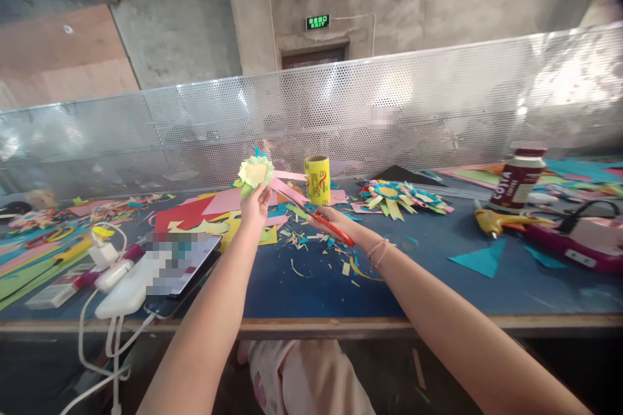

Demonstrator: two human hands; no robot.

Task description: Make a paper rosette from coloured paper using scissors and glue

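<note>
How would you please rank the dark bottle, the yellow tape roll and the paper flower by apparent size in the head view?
1. dark bottle
2. yellow tape roll and paper flower: these look alike, and the flower is raised nearer the camera, so no ranking.

Green sign (pixel 317 22) above the door reading "EXIT", brown bottle (pixel 520 180) labelled "COSTA"

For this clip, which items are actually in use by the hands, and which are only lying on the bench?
In use:
- paper flower, held up by the left hand
- red-handled scissors, in the right hand

Lying about:
- yellow roll
- finished paper flowers
- glue gun
- brown bottle
- paper scraps
- power bank
</note>
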